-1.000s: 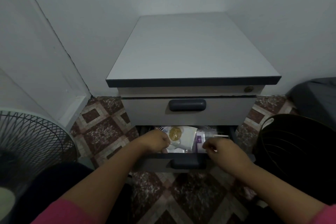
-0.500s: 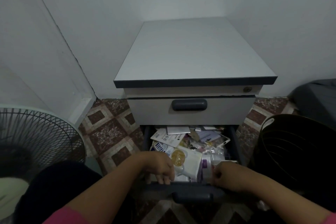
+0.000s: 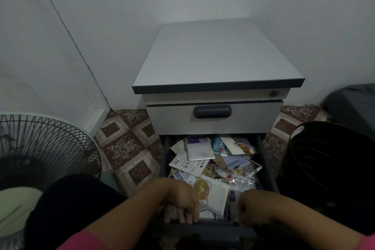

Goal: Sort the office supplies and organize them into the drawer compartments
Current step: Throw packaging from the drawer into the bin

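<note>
Both hands (image 3: 183, 202) (image 3: 254, 208) grip the open drawer's front edge (image 3: 215, 223).

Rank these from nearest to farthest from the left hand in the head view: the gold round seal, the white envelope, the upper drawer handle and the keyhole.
From the left hand:
1. Gold round seal, just right of the knuckles, in the open drawer.
2. White envelope, toward the drawer's back, left side.
3. Upper drawer handle, centred on the closed drawer above.
4. Keyhole, at the cabinet's top right.
</note>
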`<state>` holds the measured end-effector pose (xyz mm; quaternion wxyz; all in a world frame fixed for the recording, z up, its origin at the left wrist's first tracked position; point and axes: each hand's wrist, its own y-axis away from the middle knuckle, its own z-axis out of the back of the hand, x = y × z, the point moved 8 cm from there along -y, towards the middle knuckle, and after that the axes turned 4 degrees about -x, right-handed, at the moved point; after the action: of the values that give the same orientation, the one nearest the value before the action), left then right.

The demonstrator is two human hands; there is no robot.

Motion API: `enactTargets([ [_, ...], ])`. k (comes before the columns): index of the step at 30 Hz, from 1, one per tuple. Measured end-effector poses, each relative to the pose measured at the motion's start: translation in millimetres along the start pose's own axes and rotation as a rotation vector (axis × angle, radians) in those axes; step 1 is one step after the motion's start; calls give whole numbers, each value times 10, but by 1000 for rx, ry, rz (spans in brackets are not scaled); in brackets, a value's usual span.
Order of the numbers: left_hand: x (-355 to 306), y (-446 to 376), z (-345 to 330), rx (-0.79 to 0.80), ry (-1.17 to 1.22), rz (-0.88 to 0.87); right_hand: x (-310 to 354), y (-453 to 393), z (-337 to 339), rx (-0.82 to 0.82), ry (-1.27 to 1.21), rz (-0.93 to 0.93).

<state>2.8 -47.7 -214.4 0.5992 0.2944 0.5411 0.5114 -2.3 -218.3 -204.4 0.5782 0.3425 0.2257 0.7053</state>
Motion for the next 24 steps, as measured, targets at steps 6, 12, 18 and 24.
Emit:
enactTargets([
  [6,-49,-3,87,-50,50,-1,-9,-15,6,-14,-35,-61],
  [12,43,182,1079,-852,157,-215,-70,-112,206,-142,-648,-73],
  [18,197,-159,945,-789,-108,-181,43,-322,-17,-185,-948,-4],
  [24,62,-327,773,-673,-112,-222,34,-382,54,-344,-883,19],
])
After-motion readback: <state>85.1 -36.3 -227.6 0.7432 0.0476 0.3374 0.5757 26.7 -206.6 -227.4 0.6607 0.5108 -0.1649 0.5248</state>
